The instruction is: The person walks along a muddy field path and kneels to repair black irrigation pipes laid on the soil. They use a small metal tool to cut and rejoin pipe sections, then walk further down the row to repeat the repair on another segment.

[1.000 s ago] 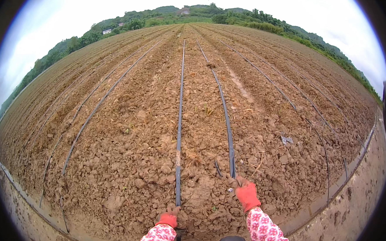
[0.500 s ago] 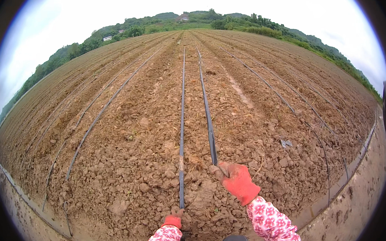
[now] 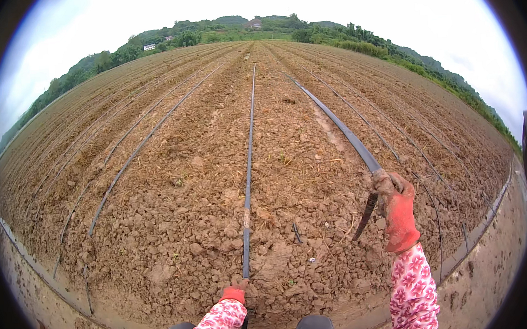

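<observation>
My right hand (image 3: 399,211), in a red, mud-caked glove, is closed around a flat black drip tape (image 3: 349,134). The tape runs from far down the field to the hand, and its dirty loose end (image 3: 366,217) hangs below the fist. Lower and nearer to me, my left hand (image 3: 235,290), also in a red glove, closes on a second drip tape (image 3: 249,171) that lies straight along the soil. A dark end of that tape shows below the left hand; the fingers are partly hidden. A short black strip (image 3: 297,233) lies on the soil between the hands.
Cloddy brown soil (image 3: 183,216) spreads ahead, crossed by more drip tapes (image 3: 135,156) on the left and right. A pale edging strip (image 3: 49,289) curves along the near side. My knees (image 3: 314,328) show at the bottom. Trees and hills stand far off.
My right hand has moved right and up, taking the tape off its line beside the left one and bringing its end off the soil. The left hand has stayed nearly in place.
</observation>
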`<state>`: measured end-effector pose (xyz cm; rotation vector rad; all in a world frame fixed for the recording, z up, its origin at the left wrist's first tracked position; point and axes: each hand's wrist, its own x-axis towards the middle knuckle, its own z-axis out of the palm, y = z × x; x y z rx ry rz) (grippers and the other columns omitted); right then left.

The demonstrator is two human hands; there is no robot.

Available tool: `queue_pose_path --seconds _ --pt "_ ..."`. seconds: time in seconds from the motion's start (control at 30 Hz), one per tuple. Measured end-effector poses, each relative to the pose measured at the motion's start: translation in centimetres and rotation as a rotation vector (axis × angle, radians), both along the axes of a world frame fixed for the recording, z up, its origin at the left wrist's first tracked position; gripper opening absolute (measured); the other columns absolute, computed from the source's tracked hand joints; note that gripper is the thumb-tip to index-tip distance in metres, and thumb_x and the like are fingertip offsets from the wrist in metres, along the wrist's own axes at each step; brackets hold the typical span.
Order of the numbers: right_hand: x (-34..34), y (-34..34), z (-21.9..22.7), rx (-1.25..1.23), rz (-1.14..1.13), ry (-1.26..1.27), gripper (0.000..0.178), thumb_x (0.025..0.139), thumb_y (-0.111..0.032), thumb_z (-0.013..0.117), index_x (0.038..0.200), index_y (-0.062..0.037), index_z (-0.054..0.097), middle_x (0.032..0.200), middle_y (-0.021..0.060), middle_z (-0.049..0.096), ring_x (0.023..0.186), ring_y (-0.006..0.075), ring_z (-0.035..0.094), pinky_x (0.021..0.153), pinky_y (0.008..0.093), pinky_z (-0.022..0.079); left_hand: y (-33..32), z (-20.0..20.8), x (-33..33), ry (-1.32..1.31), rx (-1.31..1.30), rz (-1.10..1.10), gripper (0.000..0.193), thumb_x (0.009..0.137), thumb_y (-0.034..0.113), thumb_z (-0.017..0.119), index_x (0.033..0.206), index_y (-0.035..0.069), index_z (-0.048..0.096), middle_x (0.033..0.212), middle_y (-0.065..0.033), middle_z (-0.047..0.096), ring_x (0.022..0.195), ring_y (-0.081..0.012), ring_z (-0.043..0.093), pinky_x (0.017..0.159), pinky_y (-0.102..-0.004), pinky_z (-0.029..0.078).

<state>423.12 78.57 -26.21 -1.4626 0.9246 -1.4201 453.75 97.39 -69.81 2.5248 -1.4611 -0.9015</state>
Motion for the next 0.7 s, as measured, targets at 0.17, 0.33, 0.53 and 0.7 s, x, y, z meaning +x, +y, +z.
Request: queue_pose_path --seconds 0.17,0.33,0.53,0.7 --pt "-2.0 0.8 4.2 -0.02 -0.029 -0.153 0.005 0.079 -0.005 0.056 0.083 -0.0041 0.06 0.067 -0.0013 0.055 0.05 0.0022 0.041 0.043 0.0184 0.03 1.6 2.8 -1.3 -0.234 -0.112 -0.089 0.043 0.087 0.014 0.041 0.127 0.031 0.04 0.131 -0.0163 0.036 0.088 -0.0369 0.057 0.073 -0.0403 0.048" --pt "-4.4 -2.5 -2.9 0.033 -0.146 -0.03 0.01 0.079 -0.005 0.056 0.086 -0.0027 0.063 0.064 -0.0009 0.053 0.041 0.0087 0.043 0.034 0.0241 0.029 0.4 4.0 -1.9 -0.193 -0.01 -0.188 0.066 0.073 0.015 0.056 0.133 0.025 0.031 0.134 -0.0223 0.029 0.092 -0.0375 0.057 0.076 -0.0406 0.048" --pt "-3.9 -1.8 6.8 0.047 -0.093 -0.325 0.014 0.08 -0.01 0.055 0.091 -0.0032 0.059 0.057 -0.0013 0.049 0.034 0.0067 0.036 0.029 0.0223 0.028 0.6 1.8 -1.2 -0.338 0.156 -0.263 0.059 0.081 0.016 0.042 0.137 0.027 0.024 0.134 -0.0248 0.032 0.09 -0.0332 0.06 0.073 -0.0398 0.049" --pt "-2.4 0.2 13.8 -0.176 -0.004 -0.257 0.018 0.08 -0.013 0.054 0.093 -0.0023 0.058 0.054 -0.0008 0.047 0.033 0.0092 0.036 0.03 0.0244 0.03 3.0 -1.2 2.0 -0.117 0.012 0.045 0.05 0.085 0.019 0.043 0.132 0.029 0.031 0.134 -0.0231 0.03 0.077 -0.0348 0.06 0.067 -0.0369 0.048"
